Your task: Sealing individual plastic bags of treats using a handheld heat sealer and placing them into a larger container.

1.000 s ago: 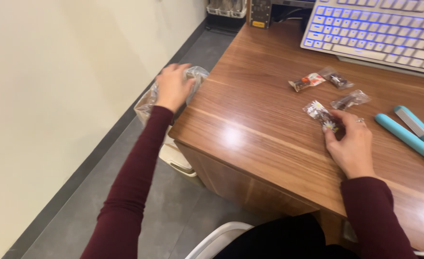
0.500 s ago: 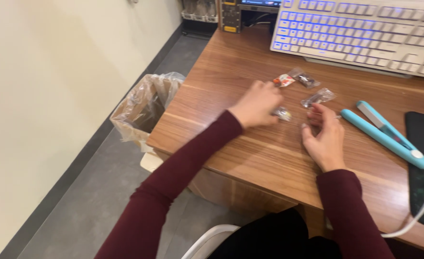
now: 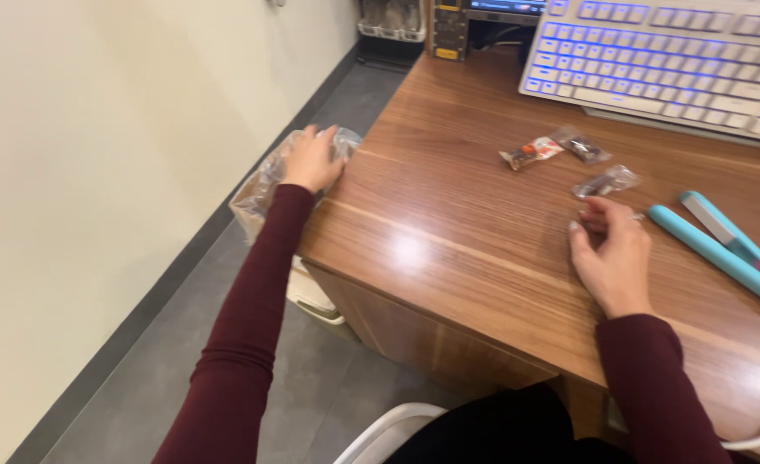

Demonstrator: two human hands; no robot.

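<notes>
A person in dark red sleeves sits at a wooden desk [image 3: 483,258]. The left hand [image 3: 313,161] reaches off the desk's left edge and rests, fingers curled, on the rim of a plastic-lined waste bin [image 3: 264,185] on the floor; whether it grips anything cannot be told. The right hand [image 3: 610,258] lies on the desk, fingers loosely bent, touching nothing visible. Just beyond its fingertips lies a clear candy wrapper [image 3: 605,183], long axis running near-left to far-right. Two more wrappers [image 3: 555,149] lie farther off, near a white keyboard [image 3: 668,64]. A turquoise hair straightener [image 3: 723,249] lies to the right.
</notes>
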